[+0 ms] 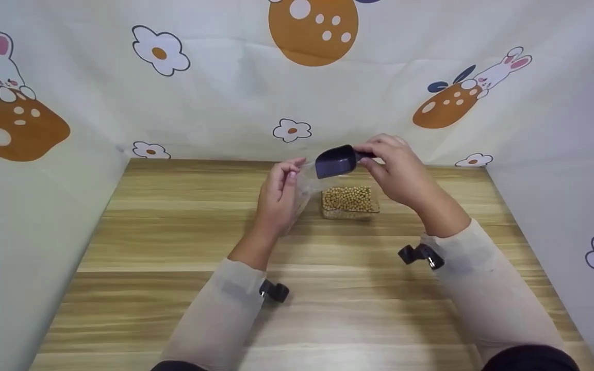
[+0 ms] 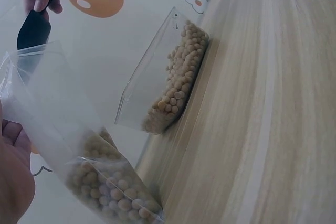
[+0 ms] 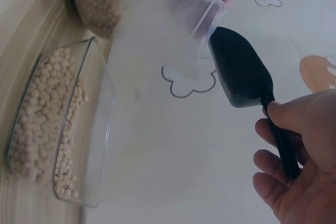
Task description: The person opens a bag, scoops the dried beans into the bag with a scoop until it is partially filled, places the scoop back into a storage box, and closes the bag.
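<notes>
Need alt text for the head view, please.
A person's right hand holds a dark scoop at the mouth of a clear bag held by the left hand. Below, on a wooden table, stands a clear box of yellowish beans.

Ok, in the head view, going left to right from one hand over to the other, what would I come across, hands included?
Left hand, clear plastic bag, dark scoop, right hand.
</notes>
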The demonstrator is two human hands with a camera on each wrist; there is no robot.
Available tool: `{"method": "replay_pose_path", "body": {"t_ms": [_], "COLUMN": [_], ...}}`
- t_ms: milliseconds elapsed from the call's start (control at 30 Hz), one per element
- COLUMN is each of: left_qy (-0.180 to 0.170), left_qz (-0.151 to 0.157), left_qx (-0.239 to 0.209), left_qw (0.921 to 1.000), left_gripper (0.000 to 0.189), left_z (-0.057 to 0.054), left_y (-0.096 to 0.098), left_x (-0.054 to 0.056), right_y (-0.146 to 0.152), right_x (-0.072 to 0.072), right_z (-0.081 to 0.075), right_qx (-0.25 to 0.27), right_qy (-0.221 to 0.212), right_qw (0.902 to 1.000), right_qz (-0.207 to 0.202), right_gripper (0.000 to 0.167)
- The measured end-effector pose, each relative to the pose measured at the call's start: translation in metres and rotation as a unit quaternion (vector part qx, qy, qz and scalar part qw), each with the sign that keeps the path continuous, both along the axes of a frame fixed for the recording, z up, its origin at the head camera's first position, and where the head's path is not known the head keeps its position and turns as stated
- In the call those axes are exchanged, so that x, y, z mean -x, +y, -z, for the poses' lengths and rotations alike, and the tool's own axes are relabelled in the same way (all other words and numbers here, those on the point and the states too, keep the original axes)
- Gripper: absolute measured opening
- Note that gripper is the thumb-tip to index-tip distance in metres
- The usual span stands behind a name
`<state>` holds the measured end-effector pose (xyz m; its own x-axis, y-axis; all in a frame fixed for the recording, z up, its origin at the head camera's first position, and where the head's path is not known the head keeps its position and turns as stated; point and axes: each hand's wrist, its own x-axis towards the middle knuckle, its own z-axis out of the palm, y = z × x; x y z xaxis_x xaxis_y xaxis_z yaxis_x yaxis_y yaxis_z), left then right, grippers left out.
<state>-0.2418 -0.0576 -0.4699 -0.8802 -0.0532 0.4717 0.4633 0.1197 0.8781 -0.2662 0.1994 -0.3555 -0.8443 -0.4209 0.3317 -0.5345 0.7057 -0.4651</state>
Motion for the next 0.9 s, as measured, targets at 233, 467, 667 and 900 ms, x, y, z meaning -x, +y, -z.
{"method": "replay_pose_path", "body": {"t_ms": [233, 467, 667, 900], "left_qy": [0.002, -0.005, -0.010, -0.007], "left_qz": [0.002, 0.002, 0.000, -0.001], "left_qx": [-0.001, 0.002, 0.006, 0.008], "left_qw": [1.0000, 1.0000, 0.9999, 0.9999], "left_gripper": [0.015, 0.015, 0.015, 0.016], "left_z": [0.000, -0.001, -0.001, 0.000], "left_y": [0.000, -0.001, -0.001, -0.001], "left_x": [0.000, -0.001, -0.001, 0.000], "right_y": [0.026, 0.054, 0.066, 0.075], "right_x": [-0.002, -0.007, -0.008, -0.004], "right_z": [0.007, 0.018, 0.031, 0.044], "right_qx": [0.026, 0.042, 0.039, 0.012], "right_qy": [-0.017, -0.037, -0.037, -0.056], "right_qw": [0.9991, 0.9969, 0.9969, 0.9968], "right_qz": [0.029, 0.056, 0.057, 0.056], "right_gripper": [0.028, 0.030, 0.029, 0.028]}}
